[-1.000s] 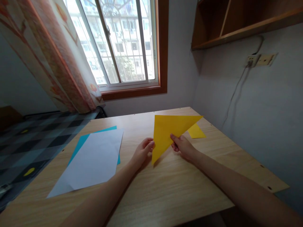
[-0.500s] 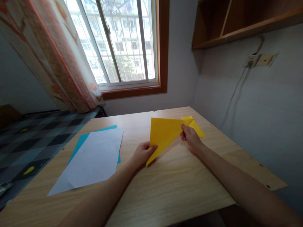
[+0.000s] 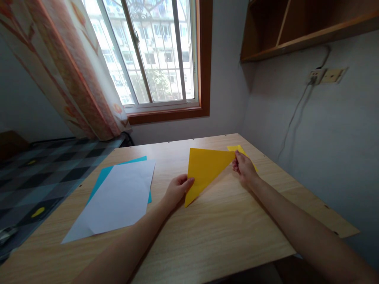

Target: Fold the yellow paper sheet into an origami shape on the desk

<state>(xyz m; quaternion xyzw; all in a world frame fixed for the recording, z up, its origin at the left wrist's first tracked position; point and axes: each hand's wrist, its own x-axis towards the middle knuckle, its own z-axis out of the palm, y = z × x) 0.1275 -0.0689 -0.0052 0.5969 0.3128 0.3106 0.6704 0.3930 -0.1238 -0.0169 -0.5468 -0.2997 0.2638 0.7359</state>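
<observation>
A yellow paper folded into a triangle (image 3: 204,167) lies on the wooden table (image 3: 225,228), its long edge running from near me out to the right. My left hand (image 3: 177,190) pinches its near left edge by the lower tip. My right hand (image 3: 244,167) pinches the far right tip, fingers closed on the paper. A smaller yellow scrap (image 3: 237,148) peeks out behind my right hand.
A white sheet (image 3: 118,199) lies over a teal sheet (image 3: 100,179) on the left of the table. A window and a patterned curtain (image 3: 74,79) stand behind, and a wooden shelf (image 3: 296,27) hangs on the right wall above a socket with a cable.
The triangle was held up tilted; it now lies lower on the table. My right hand slid from the middle of the paper out to its far right tip.
</observation>
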